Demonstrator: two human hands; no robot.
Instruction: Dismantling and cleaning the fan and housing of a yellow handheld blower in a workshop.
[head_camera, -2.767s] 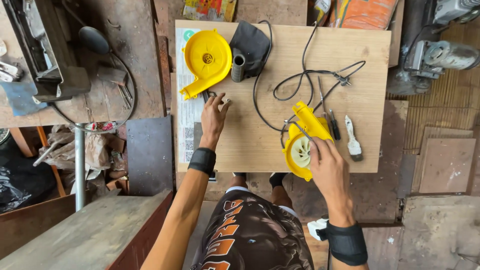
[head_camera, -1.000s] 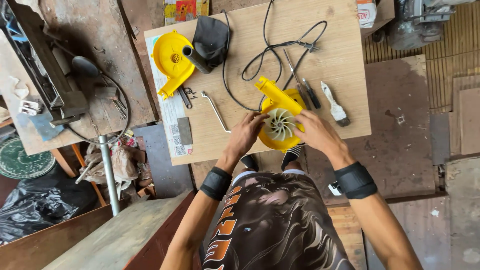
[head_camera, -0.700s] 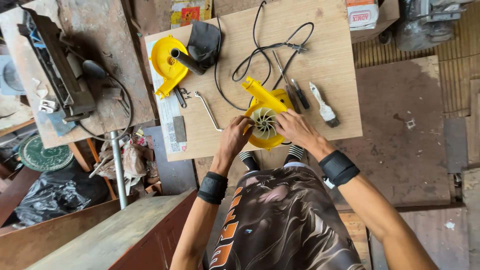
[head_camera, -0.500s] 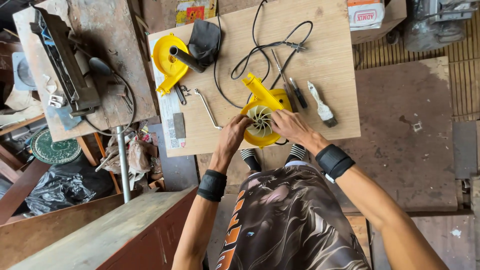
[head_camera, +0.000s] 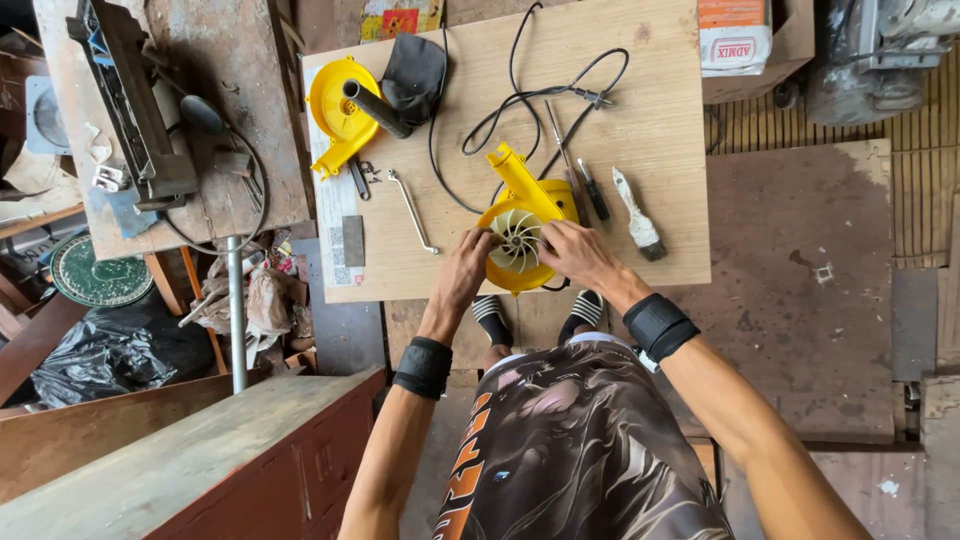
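A yellow blower housing (head_camera: 522, 200) with a white fan wheel (head_camera: 518, 242) lies near the front edge of the wooden table (head_camera: 660, 130). My left hand (head_camera: 466, 268) grips its left rim. My right hand (head_camera: 575, 252) rests on the right side, fingers at the fan wheel. A second yellow housing half (head_camera: 335, 118) with a dark motor (head_camera: 375, 105) and a black bag (head_camera: 415, 75) lies at the table's far left. A black cable (head_camera: 520, 95) loops across the middle.
A bent metal wrench (head_camera: 412, 212), a screwdriver (head_camera: 592, 190) and a paintbrush (head_camera: 638, 215) lie beside the blower. A cluttered bench (head_camera: 235, 150) stands to the left, a cardboard box (head_camera: 735, 40) at the back right, a wooden cabinet (head_camera: 200, 460) at lower left.
My left hand left the small parts at the table's middle and came to the blower housing. Both hands now hold it with the fan wheel facing up; the view shifted.
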